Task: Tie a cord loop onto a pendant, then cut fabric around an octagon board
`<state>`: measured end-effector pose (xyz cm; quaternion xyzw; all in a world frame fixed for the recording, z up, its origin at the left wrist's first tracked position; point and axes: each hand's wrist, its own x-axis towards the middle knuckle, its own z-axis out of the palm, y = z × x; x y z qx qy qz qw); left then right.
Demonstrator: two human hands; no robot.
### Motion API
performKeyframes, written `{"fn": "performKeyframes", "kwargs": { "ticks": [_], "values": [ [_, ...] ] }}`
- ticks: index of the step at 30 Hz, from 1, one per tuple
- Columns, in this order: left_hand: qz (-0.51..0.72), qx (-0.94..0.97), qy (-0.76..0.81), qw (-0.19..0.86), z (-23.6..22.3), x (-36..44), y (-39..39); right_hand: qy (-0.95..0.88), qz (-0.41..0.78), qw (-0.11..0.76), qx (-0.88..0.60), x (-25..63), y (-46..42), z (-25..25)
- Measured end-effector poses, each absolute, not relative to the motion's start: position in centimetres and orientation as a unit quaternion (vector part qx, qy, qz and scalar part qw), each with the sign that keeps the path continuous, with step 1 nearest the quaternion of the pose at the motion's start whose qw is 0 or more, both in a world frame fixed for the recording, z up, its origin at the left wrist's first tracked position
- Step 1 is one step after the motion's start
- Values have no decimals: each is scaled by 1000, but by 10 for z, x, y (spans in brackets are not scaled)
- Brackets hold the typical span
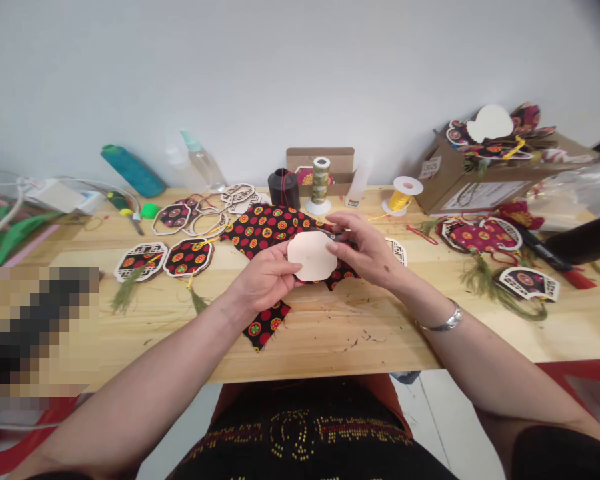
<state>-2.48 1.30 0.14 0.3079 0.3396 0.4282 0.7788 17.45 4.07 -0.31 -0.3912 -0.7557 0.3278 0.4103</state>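
My left hand [273, 275] pinches the left edge of a pale card [311, 257] with notched, rounded corners, held up above the table. My right hand [363, 250] is closed around dark scissors [341, 236], mostly hidden by the fingers; its thumb rests on the card's right edge. Behind and under the card spreads black fabric [260, 223] with red and yellow flower rounds. A loose scrap of the same fabric [266, 327] lies nearer to me, below the left hand.
On the left lie fabric-covered ornaments [187, 258] with tassels and fretwork frames [143, 260]. Along the wall stand a dark thread cone [283, 190], a ribbon spool [321, 187] and a yellow cord spool [403, 195]. A cardboard box [450, 173] and more ornaments [527, 287] are at right.
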Motion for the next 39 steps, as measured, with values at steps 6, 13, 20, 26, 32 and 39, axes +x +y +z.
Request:
{"fn": "performKeyframes", "kwargs": {
  "ticks": [6,13,20,26,32,39],
  "values": [
    [415,324,346,777,3,-26,13,-611,537,369,-450,175,45,-7],
    [375,355,312,798,-2,-27,9,-559,632,339,-416,178,44,-7],
    [375,355,302,801,-3,-27,6,-612,605,293,-417,182,40,-2],
    [367,357,303,803,-4,-27,6,-616,616,296,-391,183,41,-2],
    [370,362,302,800,-6,-28,6,-613,606,306,-404,182,41,1],
    [380,356,304,798,-3,-24,5,-612,594,307,-423,178,38,6]
  ]
}}
